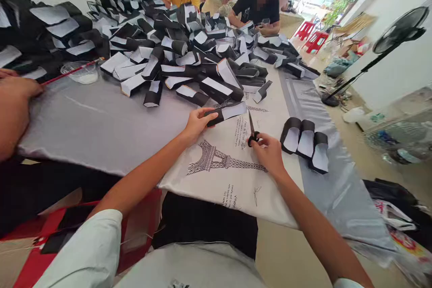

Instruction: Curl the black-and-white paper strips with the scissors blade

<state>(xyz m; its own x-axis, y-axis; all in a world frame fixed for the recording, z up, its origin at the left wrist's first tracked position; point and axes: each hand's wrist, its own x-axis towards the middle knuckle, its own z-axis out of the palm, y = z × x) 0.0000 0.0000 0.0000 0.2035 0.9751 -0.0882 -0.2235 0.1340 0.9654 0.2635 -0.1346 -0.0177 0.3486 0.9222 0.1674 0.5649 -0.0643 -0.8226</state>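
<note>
Near the front edge of the table, the left hand pinches one end of a black-and-white folded piece. The piece lies on the white cloth, just above a printed tower. The right hand is closed through the handles of black scissors, whose blades look closed and point away. Bare cloth lies open between the hands. Three folded pieces stand in a row just to the right, near the table's right edge. A big pile fills the far half. Writing beside the tower is too small to read.
</note>
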